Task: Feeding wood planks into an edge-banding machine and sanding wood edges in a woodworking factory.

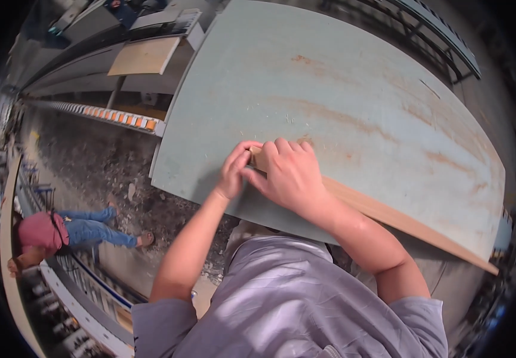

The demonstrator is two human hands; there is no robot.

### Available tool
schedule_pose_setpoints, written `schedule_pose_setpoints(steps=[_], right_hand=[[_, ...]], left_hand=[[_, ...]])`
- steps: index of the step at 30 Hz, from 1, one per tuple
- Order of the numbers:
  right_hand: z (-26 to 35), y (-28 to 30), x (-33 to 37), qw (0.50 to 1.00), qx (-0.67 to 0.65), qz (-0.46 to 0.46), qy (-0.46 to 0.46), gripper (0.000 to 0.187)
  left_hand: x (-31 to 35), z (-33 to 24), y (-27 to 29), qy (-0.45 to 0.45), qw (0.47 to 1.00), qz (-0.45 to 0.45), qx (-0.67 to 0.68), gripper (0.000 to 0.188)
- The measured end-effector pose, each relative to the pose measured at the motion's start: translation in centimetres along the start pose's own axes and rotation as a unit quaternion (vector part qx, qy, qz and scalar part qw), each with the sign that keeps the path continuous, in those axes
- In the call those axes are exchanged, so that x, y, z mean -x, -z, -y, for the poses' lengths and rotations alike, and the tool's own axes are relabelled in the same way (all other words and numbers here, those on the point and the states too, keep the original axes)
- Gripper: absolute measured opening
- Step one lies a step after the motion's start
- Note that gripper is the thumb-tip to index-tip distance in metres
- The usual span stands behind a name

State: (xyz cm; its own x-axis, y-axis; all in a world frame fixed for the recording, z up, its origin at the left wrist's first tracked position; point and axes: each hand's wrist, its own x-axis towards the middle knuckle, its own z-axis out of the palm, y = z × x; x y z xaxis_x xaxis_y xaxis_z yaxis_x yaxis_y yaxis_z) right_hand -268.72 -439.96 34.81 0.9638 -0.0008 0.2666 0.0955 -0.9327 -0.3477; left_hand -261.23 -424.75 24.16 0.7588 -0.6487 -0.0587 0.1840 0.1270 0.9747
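Note:
A long, narrow wooden strip (401,221) lies slantwise over the near side of a pale grey-green tabletop (341,77), its right end reaching past the table's edge. My right hand (293,176) is closed over the strip near its left end, knuckles up. At that same end my left hand (234,170) curls its fingers against the wood, partly hidden behind the strip. Both thumbs come close together on the near side. Small pale shavings and brownish scuffs mark the tabletop beyond my hands.
To the left runs a machine rail (114,114) with orange and white segments, below a light wooden panel (144,56). Debris litters the dark floor (102,155). At the far left another person (49,231) in a red top and jeans holds a long board (8,250). A dark metal frame (431,30) stands at back right.

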Motion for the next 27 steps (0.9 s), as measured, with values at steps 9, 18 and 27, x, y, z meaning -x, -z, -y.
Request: schedule_pose_setpoints(steps=[9,18,27], right_hand=[[2.9,-1.2,-2.4,0.991,0.077,0.087,-0.062,0.024],[2.9,-2.0,-3.1,0.982,0.023,0.140,-0.122,0.023],[0.5,-2.1,-3.2,0.987,-0.074,0.120,-0.080,0.017]], left_hand=[[-0.5,1.2,2.4,-0.061,0.990,0.113,0.054,0.043],[-3.7,1.2,1.9,-0.226,0.942,0.130,-0.210,0.046],[-4.6,2.8,1.9,-0.288,0.929,0.095,-0.213,0.057]])
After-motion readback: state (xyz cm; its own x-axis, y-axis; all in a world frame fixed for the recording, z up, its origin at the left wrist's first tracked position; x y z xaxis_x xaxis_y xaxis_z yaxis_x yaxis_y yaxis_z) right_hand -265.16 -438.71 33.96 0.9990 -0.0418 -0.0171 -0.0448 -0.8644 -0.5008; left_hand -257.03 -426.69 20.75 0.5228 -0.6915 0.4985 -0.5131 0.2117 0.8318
